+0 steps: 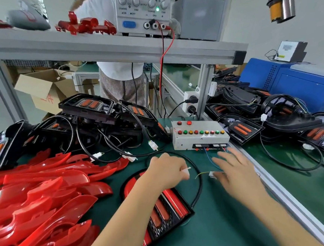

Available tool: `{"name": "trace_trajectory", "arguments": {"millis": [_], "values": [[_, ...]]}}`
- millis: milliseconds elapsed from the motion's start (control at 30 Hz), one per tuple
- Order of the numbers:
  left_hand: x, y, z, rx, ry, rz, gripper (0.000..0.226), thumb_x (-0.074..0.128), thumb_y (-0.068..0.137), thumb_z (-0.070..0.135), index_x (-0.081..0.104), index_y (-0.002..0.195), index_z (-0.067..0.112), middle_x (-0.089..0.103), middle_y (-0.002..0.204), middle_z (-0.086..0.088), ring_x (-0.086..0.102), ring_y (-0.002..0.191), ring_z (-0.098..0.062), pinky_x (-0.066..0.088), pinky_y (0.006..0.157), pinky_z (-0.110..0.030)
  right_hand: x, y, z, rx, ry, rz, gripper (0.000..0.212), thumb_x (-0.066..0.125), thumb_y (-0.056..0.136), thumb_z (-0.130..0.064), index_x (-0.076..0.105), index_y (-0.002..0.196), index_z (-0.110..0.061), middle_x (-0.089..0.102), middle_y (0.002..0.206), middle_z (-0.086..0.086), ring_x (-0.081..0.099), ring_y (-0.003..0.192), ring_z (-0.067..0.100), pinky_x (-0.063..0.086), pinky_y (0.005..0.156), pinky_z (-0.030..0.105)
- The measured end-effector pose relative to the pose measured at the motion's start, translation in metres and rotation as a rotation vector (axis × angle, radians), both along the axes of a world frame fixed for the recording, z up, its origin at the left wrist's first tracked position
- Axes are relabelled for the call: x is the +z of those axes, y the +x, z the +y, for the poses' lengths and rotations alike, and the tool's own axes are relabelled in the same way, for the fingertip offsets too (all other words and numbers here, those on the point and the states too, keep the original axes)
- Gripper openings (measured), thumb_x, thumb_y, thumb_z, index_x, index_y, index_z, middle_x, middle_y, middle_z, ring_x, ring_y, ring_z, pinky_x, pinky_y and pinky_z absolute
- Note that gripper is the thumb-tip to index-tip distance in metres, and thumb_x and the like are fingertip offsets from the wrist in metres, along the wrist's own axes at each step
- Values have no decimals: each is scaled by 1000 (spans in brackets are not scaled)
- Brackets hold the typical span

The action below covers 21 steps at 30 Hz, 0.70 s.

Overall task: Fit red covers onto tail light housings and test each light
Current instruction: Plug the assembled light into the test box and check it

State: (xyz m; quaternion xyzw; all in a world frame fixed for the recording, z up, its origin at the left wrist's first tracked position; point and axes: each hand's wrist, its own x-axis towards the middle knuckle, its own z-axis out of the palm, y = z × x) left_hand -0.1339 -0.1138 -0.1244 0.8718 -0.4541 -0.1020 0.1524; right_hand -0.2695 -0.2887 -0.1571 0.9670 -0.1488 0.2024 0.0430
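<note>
Left hand (167,171) pinches the white connector (187,171) of the red-covered tail light (172,206) at six o'clock, apparently for testing; at three o'clock, the blurred right hand (233,167) is at the tester plug (212,174), grip unclear.

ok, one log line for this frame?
left hand: pinches white connector | right hand: at test-box plug, blurred | tail light: covered, on mat

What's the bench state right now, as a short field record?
left hand: pinches the light's white connector
right hand: blurred, at tester lead plug; grip unclear
unit: covered tail light, flat on mat
connectors: apart, not yet mated
test box: beyond both hands
red covers: piled at left
</note>
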Motion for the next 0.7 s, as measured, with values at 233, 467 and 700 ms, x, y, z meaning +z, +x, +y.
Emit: {"name": "trace_trajectory", "arguments": {"millis": [233,467,700], "values": [[1,-6,36,8,-83,146,21,50,92,40,63,107,35,62,105,12,43,102,-13,32,101,-38,-10,7,47,27,381,282,35,54,93,-43,51,128,-38,53,118,-17,56,109,9,45,85,27],[0,-24,39,-132,-9,221,30,42,93,40,67,109,37,64,105,10,43,122,-10,-5,114,-53,5,36,59,137,1175,210,29,42,101,-19,56,119,-37,67,117,-5,61,86,1,45,82,22],[-6,-36,99,481,-397,-129,46,47,90,57,59,118,22,49,118,9,50,110,-10,42,85,-23,15,37,62,96,922,482,69,55,83,-68,52,138,-28,52,139,-11,48,123,4,34,102,24]]}}
